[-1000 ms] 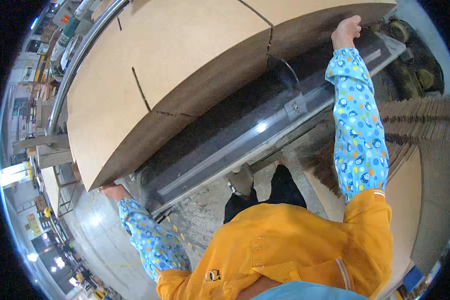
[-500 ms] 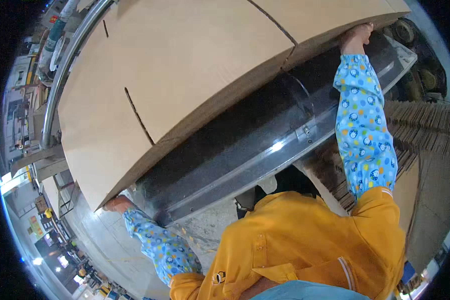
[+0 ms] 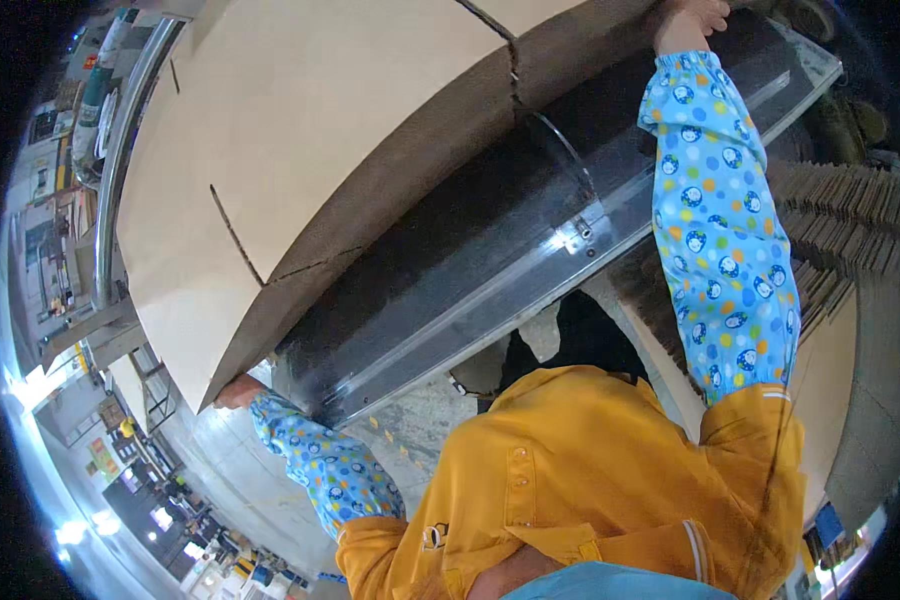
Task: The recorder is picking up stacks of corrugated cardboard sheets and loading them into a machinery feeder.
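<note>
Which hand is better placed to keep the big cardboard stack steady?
Probably both, but the left hand sits under the low corner of the cardboard stack, bearing it; the right hand only grips the far top edge.

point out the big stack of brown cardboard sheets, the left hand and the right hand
big stack of brown cardboard sheets (image 3: pixel 300 150), head view, top sheet
left hand (image 3: pixel 238 392), head view, knuckles under the stack's corner
right hand (image 3: pixel 692 18), head view, back of hand

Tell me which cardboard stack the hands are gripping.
The big flat stack up front, left hand and right hand at opposite ends; the fanned pile at right lies untouched.
</note>
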Available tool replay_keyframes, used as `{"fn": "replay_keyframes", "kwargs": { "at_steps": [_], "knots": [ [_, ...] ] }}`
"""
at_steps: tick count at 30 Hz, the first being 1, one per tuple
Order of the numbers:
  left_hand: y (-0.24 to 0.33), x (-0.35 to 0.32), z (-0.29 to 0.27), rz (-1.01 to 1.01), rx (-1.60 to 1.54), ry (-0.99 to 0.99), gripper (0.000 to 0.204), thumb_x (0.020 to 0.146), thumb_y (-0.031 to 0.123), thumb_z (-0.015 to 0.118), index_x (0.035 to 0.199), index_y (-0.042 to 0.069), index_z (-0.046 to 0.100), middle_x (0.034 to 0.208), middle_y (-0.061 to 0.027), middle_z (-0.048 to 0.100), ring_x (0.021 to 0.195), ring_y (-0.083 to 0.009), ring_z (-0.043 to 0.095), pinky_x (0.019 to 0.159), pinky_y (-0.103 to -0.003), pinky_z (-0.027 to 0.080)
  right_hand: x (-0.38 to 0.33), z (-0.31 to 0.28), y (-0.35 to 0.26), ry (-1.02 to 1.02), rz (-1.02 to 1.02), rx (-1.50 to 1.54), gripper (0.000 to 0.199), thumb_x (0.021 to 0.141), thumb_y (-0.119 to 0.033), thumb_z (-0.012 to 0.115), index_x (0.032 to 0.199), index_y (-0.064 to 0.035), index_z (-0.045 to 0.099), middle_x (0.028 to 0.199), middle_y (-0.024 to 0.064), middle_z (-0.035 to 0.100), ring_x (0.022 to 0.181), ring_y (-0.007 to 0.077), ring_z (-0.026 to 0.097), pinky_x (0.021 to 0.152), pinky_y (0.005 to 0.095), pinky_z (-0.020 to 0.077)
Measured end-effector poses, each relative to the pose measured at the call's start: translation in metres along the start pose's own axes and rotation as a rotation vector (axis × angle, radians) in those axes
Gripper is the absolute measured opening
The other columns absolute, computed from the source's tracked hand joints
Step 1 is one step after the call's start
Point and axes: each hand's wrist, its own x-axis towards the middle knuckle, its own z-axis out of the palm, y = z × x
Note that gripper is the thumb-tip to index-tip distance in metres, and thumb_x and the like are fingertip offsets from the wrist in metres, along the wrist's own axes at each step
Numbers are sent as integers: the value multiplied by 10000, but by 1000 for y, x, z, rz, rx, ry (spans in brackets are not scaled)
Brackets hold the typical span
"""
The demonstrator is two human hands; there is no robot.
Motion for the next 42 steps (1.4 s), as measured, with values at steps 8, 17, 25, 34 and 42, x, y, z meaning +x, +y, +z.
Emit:
{"fn": "replay_keyframes", "kwargs": {
  "at_steps": [8, 17, 25, 34, 42],
  "knots": [
    [-6, -2, -23, -112, 52, -289, 448, 919, 475, 491, 1251, 193, 597, 1305, -8, 571, 1112, -218, 575, 731, -401, 441, -25, -20, -18, -54, 9, 130, 737, 938, -598, 341, 1402, -28, 396, 1442, 235, 374, 1302, 413, 388, 1075, 479, 321],
    [-3, 1, -62, -134, -57, -255, 476, 927, 548, 462, 1340, 320, 527, 1356, 50, 534, 1179, -176, 546, 811, -426, 465, -25, -14, -21, -57, 29, 95, 716, 948, -569, 339, 1408, -22, 383, 1441, 225, 379, 1283, 394, 419, 1049, 465, 373],
    [0, -1, -60, -115, -26, -183, 507, 920, 579, 442, 1345, 317, 526, 1381, 55, 525, 1255, -189, 510, 908, -468, 453, -22, -9, -13, -66, 48, 92, 713, 944, -575, 356, 1395, -23, 398, 1429, 228, 388, 1271, 407, 425, 1048, 476, 372],
    [5, -16, -62, -148, -71, -129, 508, 926, 562, 441, 1363, 312, 510, 1401, 42, 510, 1278, -205, 490, 933, -490, 439, -10, -6, 0, 0, 38, 3, 729, 932, -610, 370, 1394, -46, 398, 1440, 233, 366, 1283, 433, 399, 1063, 499, 343],
    [5, 3, -56, -38, -96, -414, 612, 915, 545, 463, 1421, 202, 444, 1478, -50, 408, 1301, -256, 447, 982, -523, 372, -28, -8, -2, -48, 42, 5, 728, 950, -595, 333, 1433, -50, 331, 1472, 232, 320, 1324, 428, 347, 1084, 511, 310]
  ]
}}
